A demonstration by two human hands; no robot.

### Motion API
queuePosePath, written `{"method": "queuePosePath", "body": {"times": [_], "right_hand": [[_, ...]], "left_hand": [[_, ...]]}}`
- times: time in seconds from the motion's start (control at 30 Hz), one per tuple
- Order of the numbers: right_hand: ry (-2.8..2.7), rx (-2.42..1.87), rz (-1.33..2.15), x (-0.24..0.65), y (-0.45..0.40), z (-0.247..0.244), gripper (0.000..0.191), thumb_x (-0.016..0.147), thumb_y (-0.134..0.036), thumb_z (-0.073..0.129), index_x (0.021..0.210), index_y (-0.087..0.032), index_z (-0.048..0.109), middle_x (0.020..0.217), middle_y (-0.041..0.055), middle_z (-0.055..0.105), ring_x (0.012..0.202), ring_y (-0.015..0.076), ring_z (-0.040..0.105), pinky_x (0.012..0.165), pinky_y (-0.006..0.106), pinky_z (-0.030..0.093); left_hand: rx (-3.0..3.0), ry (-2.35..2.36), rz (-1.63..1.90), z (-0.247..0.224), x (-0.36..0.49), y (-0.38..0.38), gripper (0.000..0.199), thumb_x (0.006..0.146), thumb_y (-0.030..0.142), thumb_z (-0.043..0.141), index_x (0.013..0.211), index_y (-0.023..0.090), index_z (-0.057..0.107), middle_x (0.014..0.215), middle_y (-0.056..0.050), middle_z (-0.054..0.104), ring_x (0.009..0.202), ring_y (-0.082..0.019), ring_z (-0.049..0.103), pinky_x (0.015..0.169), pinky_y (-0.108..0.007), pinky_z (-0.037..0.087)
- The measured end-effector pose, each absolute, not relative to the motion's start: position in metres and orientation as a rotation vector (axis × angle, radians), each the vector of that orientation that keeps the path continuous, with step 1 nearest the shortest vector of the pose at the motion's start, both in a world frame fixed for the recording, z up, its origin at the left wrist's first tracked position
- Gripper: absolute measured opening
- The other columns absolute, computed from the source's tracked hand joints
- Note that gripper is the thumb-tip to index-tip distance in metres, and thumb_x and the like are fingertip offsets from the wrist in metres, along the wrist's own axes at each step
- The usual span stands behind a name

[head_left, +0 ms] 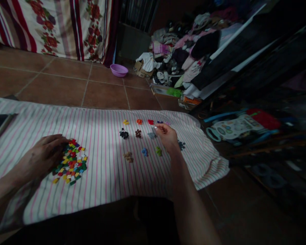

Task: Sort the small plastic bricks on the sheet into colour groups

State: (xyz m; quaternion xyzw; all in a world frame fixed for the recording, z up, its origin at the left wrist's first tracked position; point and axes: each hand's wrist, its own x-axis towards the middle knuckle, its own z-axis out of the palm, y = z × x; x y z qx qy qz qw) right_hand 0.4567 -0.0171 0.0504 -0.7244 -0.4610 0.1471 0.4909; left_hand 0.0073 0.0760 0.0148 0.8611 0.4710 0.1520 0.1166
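Note:
My left hand [47, 153] rests at the left edge of a mixed heap of small coloured pieces [72, 161], its fingertips hidden or dim against them. My right hand [167, 134] is closed in a pinch over the grey pile [152, 135]; what it holds is too small to name. Around it lie small single-colour piles: yellow [125, 121], orange [139, 121], red [150, 121], black [124, 134], brown [138, 133], tan [128, 157], blue [145, 151] and lime green [158, 151]. A dark pile [181, 145] sits right of my right wrist.
A striped cloth [104, 170] lies under everything, with a dark framed object [0, 127] at its left end. Beyond it, a purple basin [119, 70] stands on the tiled floor near heaped clothes [181, 54]. Cluttered shelves [244, 126] are at right.

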Motion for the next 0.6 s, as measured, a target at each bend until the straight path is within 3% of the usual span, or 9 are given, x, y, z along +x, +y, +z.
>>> {"method": "queuePosePath", "body": {"times": [0.6], "right_hand": [[-0.946,-1.935,0.134,0.515,-0.05,0.04,0.033,0.069,-0.04,0.058,0.087,-0.015,0.069,0.075,0.0052,0.068,0.07,0.0172,0.061,0.071,0.031,0.049]], "left_hand": [[2.493,1.405,0.383,0.021,0.011,0.075,0.052,0.084,0.047,0.03,0.111,0.017,0.062,0.12,-0.013,0.059,0.11,-0.028,0.055,0.102,-0.046,0.043]]}}
